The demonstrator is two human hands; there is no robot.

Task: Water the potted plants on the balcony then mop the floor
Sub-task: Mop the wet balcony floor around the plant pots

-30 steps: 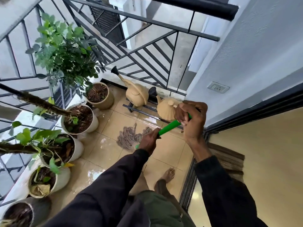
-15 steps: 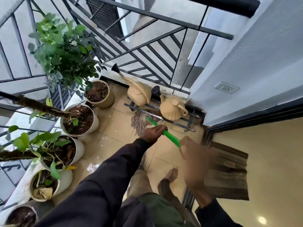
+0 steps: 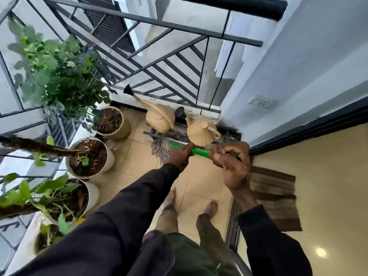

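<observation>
Mop handle [image 3: 199,151], green, crosses the middle of the view and is held by both hands. The left hand [image 3: 181,155] grips it lower down, nearest the mop head [image 3: 160,151], with its fingers [image 3: 188,147] curled over the shaft. The right hand [image 3: 232,163] grips the upper end, its fingers [image 3: 218,154] wrapped tightly round it. The grey string mop head lies on the tiled balcony floor [image 3: 137,162], at the edge of a low metal frame [image 3: 148,133] by two beige watering cans [image 3: 159,117] [image 3: 202,132]. Potted plants [image 3: 89,156] line the railing [image 3: 159,26] on the left. Two bare feet [image 3: 211,208] stand on the tiles. A brown doormat [image 3: 274,196] lies inside the doorway on the right.
</observation>
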